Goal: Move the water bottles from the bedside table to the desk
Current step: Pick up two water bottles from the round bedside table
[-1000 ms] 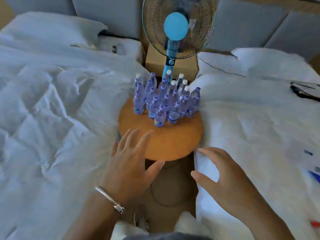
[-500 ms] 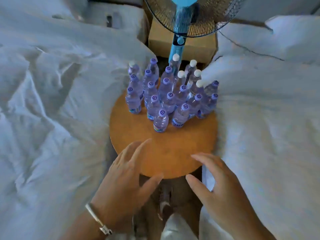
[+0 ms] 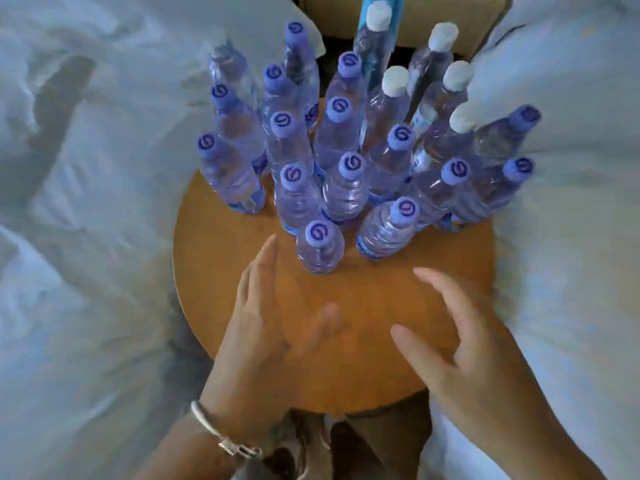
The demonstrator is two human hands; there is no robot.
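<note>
Both hands, the left hand (image 3: 256,337) and right hand (image 3: 464,344), hover spread and empty over the round table (image 3: 214,271), where all the water bottles (image 3: 343,188) stand clustered between the beds, so none appears moved yet.

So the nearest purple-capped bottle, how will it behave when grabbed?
The front bottle looks full, so probably heavy for its size. Its thin ribbed plastic may flex slightly under a squeeze. Tall and narrow, it could tip into neighbouring bottles if the left hand nudges it.
</note>
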